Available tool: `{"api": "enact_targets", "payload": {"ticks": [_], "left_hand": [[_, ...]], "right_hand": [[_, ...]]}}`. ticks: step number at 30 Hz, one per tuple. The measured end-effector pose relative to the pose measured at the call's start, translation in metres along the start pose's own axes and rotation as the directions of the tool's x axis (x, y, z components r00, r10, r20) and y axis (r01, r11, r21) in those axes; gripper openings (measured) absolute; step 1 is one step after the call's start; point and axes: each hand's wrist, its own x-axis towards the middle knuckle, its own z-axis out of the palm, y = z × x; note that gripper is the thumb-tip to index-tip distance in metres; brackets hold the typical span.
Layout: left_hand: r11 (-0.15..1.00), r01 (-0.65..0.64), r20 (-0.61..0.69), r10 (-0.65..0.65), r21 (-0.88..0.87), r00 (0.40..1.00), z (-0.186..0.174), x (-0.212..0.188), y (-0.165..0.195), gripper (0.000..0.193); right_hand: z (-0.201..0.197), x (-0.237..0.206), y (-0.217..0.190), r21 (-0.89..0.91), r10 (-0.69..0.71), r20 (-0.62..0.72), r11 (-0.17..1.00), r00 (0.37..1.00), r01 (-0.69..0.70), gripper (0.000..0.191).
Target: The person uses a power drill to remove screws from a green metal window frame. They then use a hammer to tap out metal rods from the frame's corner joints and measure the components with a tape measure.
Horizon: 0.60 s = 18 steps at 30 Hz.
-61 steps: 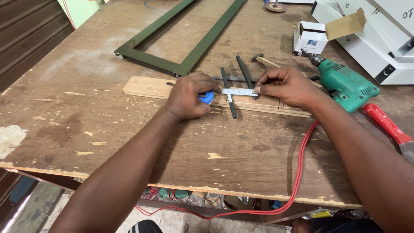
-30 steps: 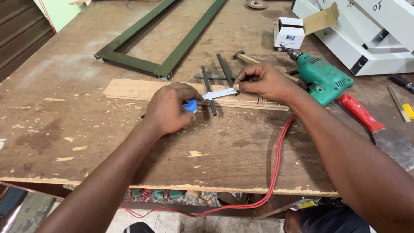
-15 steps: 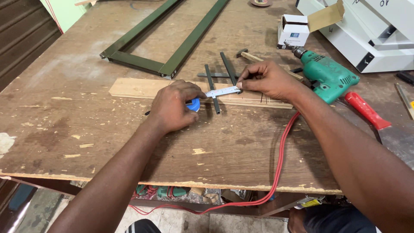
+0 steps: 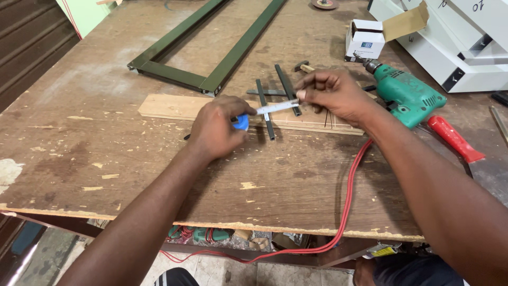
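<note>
My left hand (image 4: 216, 128) grips a blue tape measure case (image 4: 242, 122) on the worn wooden table (image 4: 79, 132). Its white tape blade (image 4: 277, 107) runs to my right hand (image 4: 332, 94), which pinches the blade's end. The blade stretches across two dark metal bars (image 4: 265, 108) that lie on a pale wooden plank (image 4: 169, 106). A third dark bar (image 4: 267, 92) lies crosswise behind them.
A green electric drill (image 4: 410, 94) with a red cord (image 4: 346, 201) lies right of my right hand. A red-handled tool (image 4: 454, 139) is beside it. A green metal frame (image 4: 211, 47) lies at the back, an open white box (image 4: 366, 38) and white panels (image 4: 465, 47) at the far right.
The tape stays stretched between both hands; my view has shifted a little, and the hands have barely moved over the bars.
</note>
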Motion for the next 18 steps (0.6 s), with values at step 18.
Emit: {"api": "enact_targets", "payload": {"ticks": [18], "left_hand": [[0.997, 0.07, -0.053, -0.071, -0.027, 0.996, 0.012, 0.056, -0.034, 0.029]], "right_hand": [[-0.007, 0.012, 0.024, 0.119, -0.052, -0.049, 0.991, 0.997, 0.057, 0.014]]}}
